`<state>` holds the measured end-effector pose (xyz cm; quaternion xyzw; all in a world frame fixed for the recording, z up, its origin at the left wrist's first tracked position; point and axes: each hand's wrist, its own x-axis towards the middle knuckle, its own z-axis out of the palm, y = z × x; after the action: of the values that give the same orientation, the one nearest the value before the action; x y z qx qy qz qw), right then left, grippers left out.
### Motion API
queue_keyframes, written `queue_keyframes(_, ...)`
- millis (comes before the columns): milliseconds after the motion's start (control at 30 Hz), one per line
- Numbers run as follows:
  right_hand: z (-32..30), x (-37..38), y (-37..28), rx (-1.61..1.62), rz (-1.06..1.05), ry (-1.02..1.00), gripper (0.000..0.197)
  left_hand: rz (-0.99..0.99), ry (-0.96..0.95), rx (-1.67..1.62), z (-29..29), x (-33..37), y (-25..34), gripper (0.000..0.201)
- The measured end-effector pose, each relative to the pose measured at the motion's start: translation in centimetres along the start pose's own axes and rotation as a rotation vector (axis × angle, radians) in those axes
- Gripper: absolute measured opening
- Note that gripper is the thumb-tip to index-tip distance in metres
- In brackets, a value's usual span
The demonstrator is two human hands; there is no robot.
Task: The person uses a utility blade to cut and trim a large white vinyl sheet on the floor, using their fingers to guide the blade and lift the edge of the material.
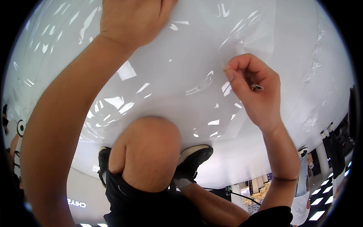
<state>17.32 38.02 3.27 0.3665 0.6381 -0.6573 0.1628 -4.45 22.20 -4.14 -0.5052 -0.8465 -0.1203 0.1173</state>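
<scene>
A broad, glossy white panel (166,81) curves across most of the view, with what looks like clear film (247,28) over part of it. At the top edge, my left hand (134,19) reaches over the panel with its back showing. Its fingers are cut off by the frame. Right of the middle, my right hand (257,85) is closed, thumb and forefinger pinched together close to the panel. A small slim thing (257,87) with a shiny end pokes out inside the curled fingers; its kind is hidden. Whether the fingertips also grip film, I cannot tell.
My bent bare knee (151,151) is close against the panel's lower part. Black shoes (193,160) show beside it. Wrinkled clear film (312,123) lies along the panel's right side. Another person's pale trouser leg (302,185) and a dark cable (242,195) are at the lower right.
</scene>
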Motion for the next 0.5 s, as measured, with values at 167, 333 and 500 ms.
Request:
queue_keyframes(167, 2.1, -2.4, 1.6, 0.523, -0.017, -0.462, 0.009, -0.028, -0.043, 0.002, -0.7, 0.3, 0.5, 0.057)
queue_keyframes(333, 4.3, -5.3, 0.5, 0.533, -0.236, -0.702, 0.011, -0.088, -0.103, -0.026, -1.8, 0.2, 1.1, 0.059)
queue_keyframes(500, 4.1, -8.4, -1.7, 0.615, -0.216, -0.736, 0.011, -0.100, -0.109, -0.074, -1.6, -0.4, 1.7, 0.058)
